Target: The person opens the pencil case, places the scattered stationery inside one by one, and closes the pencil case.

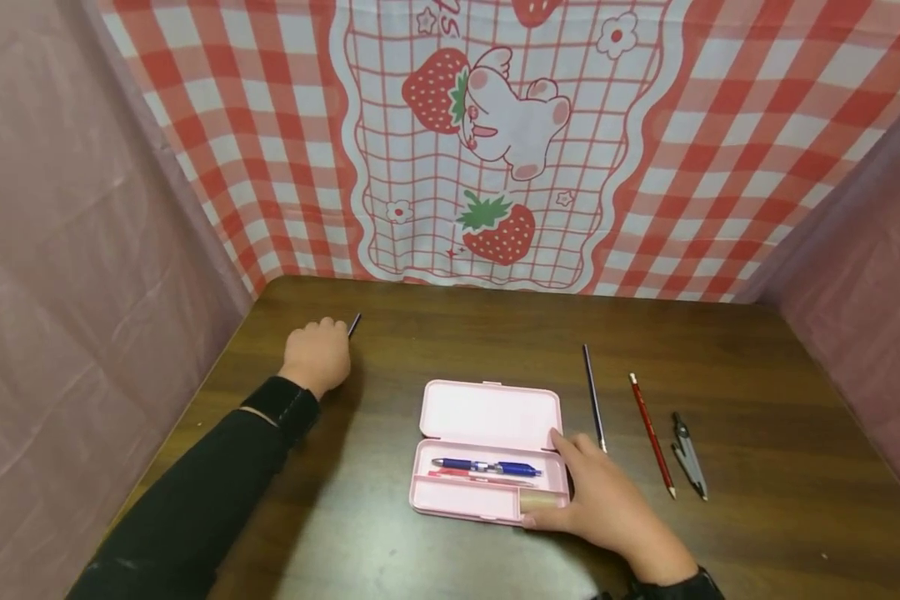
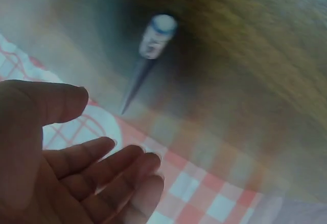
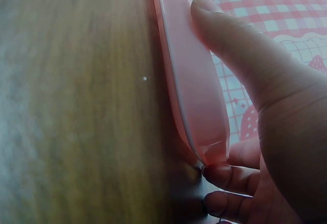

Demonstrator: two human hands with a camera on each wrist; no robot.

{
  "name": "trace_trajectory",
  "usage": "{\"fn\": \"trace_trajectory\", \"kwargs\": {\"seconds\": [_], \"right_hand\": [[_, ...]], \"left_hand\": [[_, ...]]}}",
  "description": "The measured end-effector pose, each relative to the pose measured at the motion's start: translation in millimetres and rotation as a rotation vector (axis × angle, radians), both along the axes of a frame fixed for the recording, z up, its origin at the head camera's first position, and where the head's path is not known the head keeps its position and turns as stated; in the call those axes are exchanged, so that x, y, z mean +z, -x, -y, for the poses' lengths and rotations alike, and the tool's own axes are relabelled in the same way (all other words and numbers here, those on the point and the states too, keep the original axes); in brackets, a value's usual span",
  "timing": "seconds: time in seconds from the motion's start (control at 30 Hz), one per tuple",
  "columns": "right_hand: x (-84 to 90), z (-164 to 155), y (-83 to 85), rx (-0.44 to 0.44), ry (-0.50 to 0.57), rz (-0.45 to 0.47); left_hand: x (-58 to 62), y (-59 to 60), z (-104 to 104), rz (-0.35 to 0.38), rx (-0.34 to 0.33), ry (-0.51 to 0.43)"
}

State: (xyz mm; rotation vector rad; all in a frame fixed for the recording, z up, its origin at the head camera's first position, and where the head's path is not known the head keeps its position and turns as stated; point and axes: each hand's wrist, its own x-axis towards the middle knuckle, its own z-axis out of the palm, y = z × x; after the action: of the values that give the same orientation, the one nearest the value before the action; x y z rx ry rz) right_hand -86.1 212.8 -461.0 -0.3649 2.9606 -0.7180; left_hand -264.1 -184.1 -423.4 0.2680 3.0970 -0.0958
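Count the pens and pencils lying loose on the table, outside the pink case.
3. A dark pen lies by the left hand; a dark pencil and a red pencil lie right of the pink case, near the right hand. More may be hidden under the hands.

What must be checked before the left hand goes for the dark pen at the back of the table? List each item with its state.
1. Pencil case lid open: ok.
2. Right hand grips the case's right end: ok.
3. Left hand holds nothing: ok; the wrist view shows its fingers relaxed.
4. Dark pen lies on the table just beyond the left hand: ok.
5. Left hand touches the pen: cannot tell; the wrist view is blurred.
6. Room in the case beside the blue pen: ok, it seems; the front compartment looks free.
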Motion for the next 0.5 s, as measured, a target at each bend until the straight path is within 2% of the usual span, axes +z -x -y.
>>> {"fn": "trace_trajectory", "kwargs": {"seconds": [0.2, 0.5], "right_hand": [[-1.1, -0.9, 0.2, -0.006, 0.003, 0.011], [0.3, -1.6, -0.2, -0.009, -0.001, 0.024]], "left_hand": [[-1.1, -0.5, 2.1, 0.041, 0.017, -0.029], [-4.4, 0.2, 2.7, 0.074, 0.086, -0.121]]}}
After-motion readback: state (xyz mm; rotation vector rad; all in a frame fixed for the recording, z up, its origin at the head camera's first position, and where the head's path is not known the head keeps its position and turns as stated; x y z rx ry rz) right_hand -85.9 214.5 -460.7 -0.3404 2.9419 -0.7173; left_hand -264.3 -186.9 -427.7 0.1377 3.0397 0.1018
